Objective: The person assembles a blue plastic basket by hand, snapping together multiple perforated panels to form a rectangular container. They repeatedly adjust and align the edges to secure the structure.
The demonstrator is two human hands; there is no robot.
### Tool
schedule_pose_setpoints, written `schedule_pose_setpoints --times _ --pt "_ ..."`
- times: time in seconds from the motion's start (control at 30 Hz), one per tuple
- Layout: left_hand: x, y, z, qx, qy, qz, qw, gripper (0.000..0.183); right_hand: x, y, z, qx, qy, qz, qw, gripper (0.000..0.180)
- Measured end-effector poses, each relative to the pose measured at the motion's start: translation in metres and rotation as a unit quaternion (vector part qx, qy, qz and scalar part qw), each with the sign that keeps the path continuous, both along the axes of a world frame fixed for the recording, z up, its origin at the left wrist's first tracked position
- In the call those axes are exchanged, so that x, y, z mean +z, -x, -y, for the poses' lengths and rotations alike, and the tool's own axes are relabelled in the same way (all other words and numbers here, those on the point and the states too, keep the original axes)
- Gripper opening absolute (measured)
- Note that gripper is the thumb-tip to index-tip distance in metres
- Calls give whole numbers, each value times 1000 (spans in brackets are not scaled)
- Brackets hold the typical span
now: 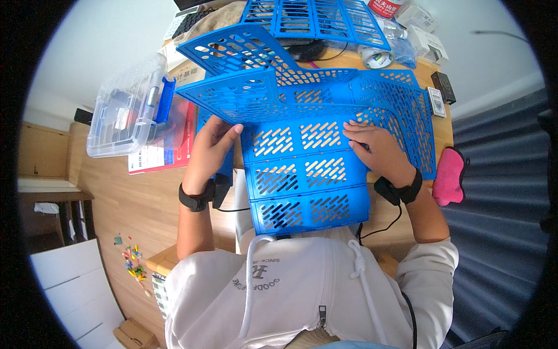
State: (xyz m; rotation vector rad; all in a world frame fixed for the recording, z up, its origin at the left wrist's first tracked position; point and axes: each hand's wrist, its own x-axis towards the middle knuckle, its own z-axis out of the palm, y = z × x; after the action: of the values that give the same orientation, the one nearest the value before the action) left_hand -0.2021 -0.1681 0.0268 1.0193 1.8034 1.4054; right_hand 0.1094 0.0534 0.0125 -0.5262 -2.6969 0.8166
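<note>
A blue plastic file rack [298,152] with slotted, hinged panels lies before me, partly over the table's front edge. Two upright dividers stand on it, a nearer one [248,94] and a farther one [244,48]. At the rack's left edge, my left hand [213,144] grips the base beside the nearer divider's lower corner. Its thumb shows; the other fingers are partly hidden behind the plastic. My right hand [379,150] lies against the right side of the base, fingertips on the slotted surface below the divider. Whether it pinches an edge cannot be made out.
Left stands a clear plastic box [126,113] on a red book [185,144]. Another blue slotted panel [314,19] lies at the back, near a tape roll [375,56] and white boxes [427,46]. A pink plush item [449,176] sits at the right edge.
</note>
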Motion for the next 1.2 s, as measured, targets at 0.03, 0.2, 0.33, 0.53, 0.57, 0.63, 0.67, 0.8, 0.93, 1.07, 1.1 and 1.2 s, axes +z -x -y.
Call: schedule_pose_setpoints --times 0.03,0.2,0.33,0.53,0.57,0.63,0.67,0.8,0.93,1.07,1.1,1.2 --pt "-1 -1 0 -7 -12 -2 1000 29 -1 0 0 -1 0 1 1000 30" --pt "-4 -1 3 -16 -23 -8 1000 29 -2 -2 -3 18 2 1 1000 30" --pt "-5 0 9 -26 -20 -4 999 32 -3 -1 -2 10 6 -10 1000 30" --pt "-4 -2 24 10 -23 44 999 40 -2 0 2 -6 18 -43 999 27" --pt "-3 -2 27 11 -23 36 999 41 -1 0 3 -5 19 -44 999 27" --pt "-2 -1 33 7 -23 29 999 42 2 -1 3 -10 27 -49 998 27" --pt "-2 0 36 2 -23 31 999 42 5 -3 4 -16 35 -52 998 26" --pt "-2 3 54 2 -10 25 1000 36 15 -18 5 -58 79 -59 994 24" --pt "-6 1 70 25 -8 49 998 33 19 -34 1 -74 40 -70 994 24" --pt "-7 -2 79 42 -16 62 997 32 15 -48 0 -109 17 -66 992 23" --pt "-7 -4 81 46 -10 70 996 31 13 -50 -1 -126 23 -64 990 23" --pt "-7 -7 88 61 -1 89 994 29 13 -60 -3 -149 5 -66 987 22"
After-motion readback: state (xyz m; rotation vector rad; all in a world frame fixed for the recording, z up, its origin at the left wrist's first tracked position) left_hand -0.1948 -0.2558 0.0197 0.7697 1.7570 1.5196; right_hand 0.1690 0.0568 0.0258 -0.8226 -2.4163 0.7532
